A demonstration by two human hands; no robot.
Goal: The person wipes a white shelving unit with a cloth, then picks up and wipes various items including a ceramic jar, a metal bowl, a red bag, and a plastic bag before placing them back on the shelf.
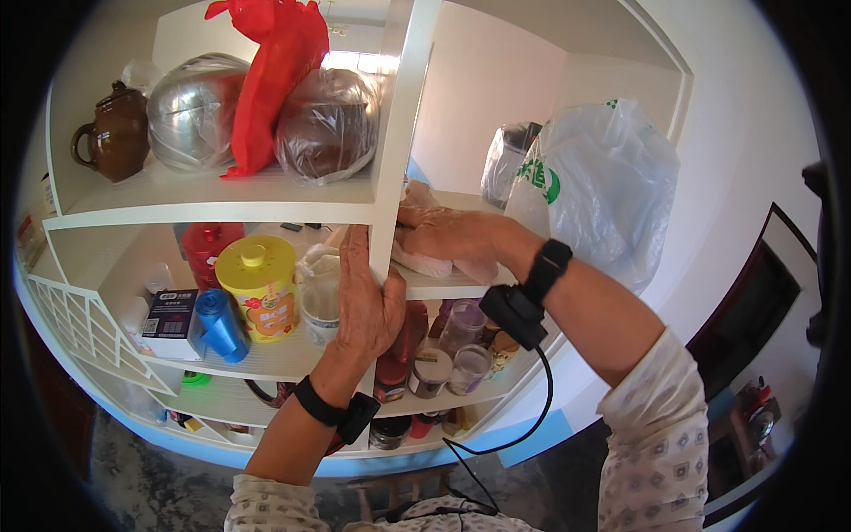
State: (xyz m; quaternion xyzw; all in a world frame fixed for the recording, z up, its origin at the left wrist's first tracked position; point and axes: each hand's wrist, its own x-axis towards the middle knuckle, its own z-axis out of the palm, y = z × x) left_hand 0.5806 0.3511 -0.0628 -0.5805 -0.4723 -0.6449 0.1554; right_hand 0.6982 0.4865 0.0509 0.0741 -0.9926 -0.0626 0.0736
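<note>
My left hand [369,302] grips the front edge of a white upright shelf divider [382,246], fingers along its left side and thumb on its right. My right hand [452,233] presses a pale pink cloth [425,261] onto the shelf right of the divider, its fingertips partly hidden behind the upright. A patterned white cup [320,319] with a plastic bag in it stands just left of my left hand. Beyond my right wrist is a large white plastic bag [598,186] with green print. Black straps with small devices are on both wrists.
The upper shelf holds a brown teapot [120,136], bagged round vessels and a red bag [266,86]. Below are a yellow canister [256,286], a red canister [209,253], a blue bag roll [223,326] and a box [174,326]. Jars [431,372] stand lower right. A cable [548,392] hangs from my right wrist.
</note>
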